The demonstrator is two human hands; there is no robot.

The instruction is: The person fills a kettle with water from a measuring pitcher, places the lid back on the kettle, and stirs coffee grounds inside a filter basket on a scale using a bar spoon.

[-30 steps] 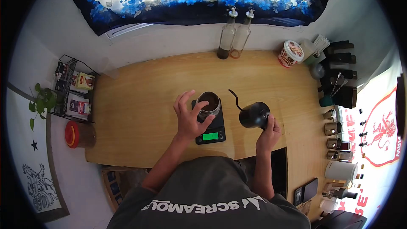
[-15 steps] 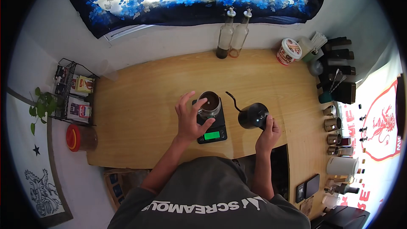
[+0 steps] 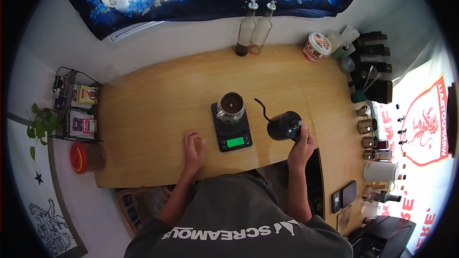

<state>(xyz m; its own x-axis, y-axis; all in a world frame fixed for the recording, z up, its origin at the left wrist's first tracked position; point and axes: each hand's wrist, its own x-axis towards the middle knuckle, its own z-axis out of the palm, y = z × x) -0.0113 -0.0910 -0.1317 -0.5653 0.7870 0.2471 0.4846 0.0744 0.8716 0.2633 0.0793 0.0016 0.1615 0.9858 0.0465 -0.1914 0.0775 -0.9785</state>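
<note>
My right hand (image 3: 302, 149) is closed round the handle of a black gooseneck kettle (image 3: 284, 126), whose thin spout points up and to the left. On a black scale (image 3: 233, 133) with a lit green display stands a glass vessel (image 3: 230, 117) with a side handle. Dark brown contents (image 3: 232, 103) show in its round opening. Left of the scale, my left hand (image 3: 194, 152) is over the table near its front edge, fingers slightly bent and holding nothing.
Two glass bottles (image 3: 253, 33) and a white-lidded tub (image 3: 316, 47) stand at the back. A wire rack (image 3: 76, 107) and red-lidded jar (image 3: 87, 157) are on the left. Metal cups (image 3: 368, 126) line the right, with another small scale (image 3: 344, 197) below.
My left hand has moved from beside the glass vessel down and left to the front of the table. The kettle stays in my right hand. The whole view has shifted slightly.
</note>
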